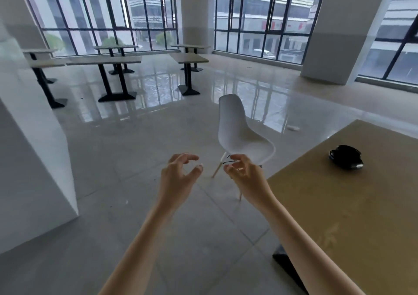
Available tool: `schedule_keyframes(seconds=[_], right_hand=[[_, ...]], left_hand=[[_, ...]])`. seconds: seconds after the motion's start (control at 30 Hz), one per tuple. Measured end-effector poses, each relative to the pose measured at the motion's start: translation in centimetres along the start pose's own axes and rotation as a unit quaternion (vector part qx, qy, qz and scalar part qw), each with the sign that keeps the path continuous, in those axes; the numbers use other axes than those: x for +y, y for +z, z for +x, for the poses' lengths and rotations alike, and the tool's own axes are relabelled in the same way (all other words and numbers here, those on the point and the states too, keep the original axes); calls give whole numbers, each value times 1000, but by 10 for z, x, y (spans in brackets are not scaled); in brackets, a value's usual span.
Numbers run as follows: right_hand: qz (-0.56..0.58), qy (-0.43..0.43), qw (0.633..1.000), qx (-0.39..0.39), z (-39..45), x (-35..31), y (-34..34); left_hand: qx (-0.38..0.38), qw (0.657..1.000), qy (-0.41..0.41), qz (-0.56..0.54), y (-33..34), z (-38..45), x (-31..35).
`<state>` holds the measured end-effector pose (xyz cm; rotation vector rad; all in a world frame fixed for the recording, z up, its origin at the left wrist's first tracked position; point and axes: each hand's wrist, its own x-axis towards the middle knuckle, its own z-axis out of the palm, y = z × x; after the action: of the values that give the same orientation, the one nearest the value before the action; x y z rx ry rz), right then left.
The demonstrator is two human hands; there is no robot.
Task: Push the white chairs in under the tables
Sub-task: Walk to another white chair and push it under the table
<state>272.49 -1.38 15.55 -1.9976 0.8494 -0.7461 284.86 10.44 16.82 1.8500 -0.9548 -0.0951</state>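
Note:
One white shell chair with pale wooden legs stands on the tiled floor, a little off the corner of the wooden table at my right, its seat turned toward that table. Both my arms reach forward. My left hand hovers open, fingers curled and spread, to the left of the chair and short of it. My right hand is also open with loosely bent fingers, in front of the seat's near edge; whether it touches the chair I cannot tell.
A black object lies on the wooden table. Several black-legged tables stand at the back left near the windows. A white pillar is close on my left, another at the back right. A small white scrap lies on the glossy floor.

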Motion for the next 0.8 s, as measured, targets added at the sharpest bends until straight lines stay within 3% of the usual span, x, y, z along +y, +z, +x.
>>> schedule_keyframes(seconds=[0.43, 0.8], right_hand=[[32, -34, 997, 61, 337, -29, 131], [11, -27, 999, 40, 596, 27, 229]], left_hand=[[-47, 987, -109, -109, -13, 355, -166], [-95, 970, -148, -166, 65, 610, -278]])
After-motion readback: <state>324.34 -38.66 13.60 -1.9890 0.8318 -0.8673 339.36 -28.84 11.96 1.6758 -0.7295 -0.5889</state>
